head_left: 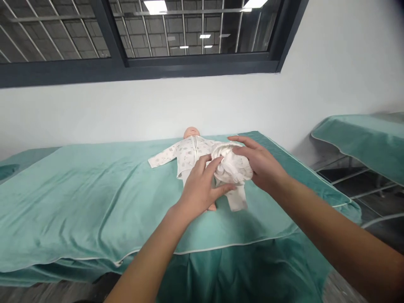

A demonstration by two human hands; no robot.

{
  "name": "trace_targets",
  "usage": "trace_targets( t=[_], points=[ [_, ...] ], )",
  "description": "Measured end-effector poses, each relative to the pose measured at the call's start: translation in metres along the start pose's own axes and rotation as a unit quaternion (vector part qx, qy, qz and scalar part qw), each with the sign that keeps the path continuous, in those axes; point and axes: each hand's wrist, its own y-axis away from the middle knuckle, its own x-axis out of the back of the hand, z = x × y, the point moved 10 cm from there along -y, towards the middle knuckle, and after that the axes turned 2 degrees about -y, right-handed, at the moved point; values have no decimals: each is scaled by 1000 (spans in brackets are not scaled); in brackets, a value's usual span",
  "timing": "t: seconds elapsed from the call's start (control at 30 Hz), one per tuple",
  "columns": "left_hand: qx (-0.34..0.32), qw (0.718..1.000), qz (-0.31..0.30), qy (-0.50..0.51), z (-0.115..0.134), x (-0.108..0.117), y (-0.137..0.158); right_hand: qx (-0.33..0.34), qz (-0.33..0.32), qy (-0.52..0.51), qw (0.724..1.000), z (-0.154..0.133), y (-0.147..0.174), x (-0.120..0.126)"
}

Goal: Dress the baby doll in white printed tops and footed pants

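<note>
A baby doll [191,132] lies on its back on the green bed, dressed in a white printed long-sleeved top [187,155] with one sleeve stretched out to the left. Above its lower body, bunched white baby clothing [235,168], which looks like pants, is held between my hands. My left hand [205,187] grips its left side with curled fingers and thumb. On the other side, my right hand [257,162] pinches the gathered cloth with thumb and fingers. One white leg-like part hangs below. The doll's legs are mostly hidden behind my left hand and the cloth; a bit of foot [212,207] shows.
The green velvet cover [78,202] has white piping and hangs over the front edge. Behind it stand a white wall [142,109] and a dark-framed barred window [195,65]. To the right is another green-covered bed [362,130] with metal rails.
</note>
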Motion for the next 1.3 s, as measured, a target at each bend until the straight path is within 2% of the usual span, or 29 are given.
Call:
trace_targets(
  t=[0.13,0.2,0.27,0.33,0.47,0.57,0.7,0.87,1.0,1.07,1.17,1.23,1.3],
  points=[
    [-79,989,14,-124,21,33,-7,29,-39,-5,999,-31,1,-18],
    [-87,987,54,-122,23,55,-17,63,-72,17,995,-49,1,-29],
    [-69,991,92,-66,20,79,-31,123,-114,66,984,-71,4,-42],
    [-36,992,123,8,16,102,-45,192,-148,154,958,-89,8,-53],
    [9,973,194,123,12,134,-54,286,-167,348,877,-104,13,-68],
    [42,946,215,241,4,139,-50,316,-208,401,834,-101,16,-83],
    [84,903,183,378,-6,131,-46,364,-268,430,782,-97,26,-108],
    [115,884,185,413,-25,140,-41,402,-266,481,732,-95,24,-112],
    [122,894,165,398,-44,140,-39,418,-277,518,693,-80,19,-119],
    [129,907,162,366,-53,141,-37,424,-264,492,713,-82,16,-124],
    [119,930,161,307,-52,143,-32,420,-179,417,786,-100,6,-120],
    [100,941,100,308,-38,130,-32,401,-136,376,824,-108,0,-117],
    [90,939,25,332,-23,110,-32,360,-122,341,859,-108,-6,-118]
  ],
)
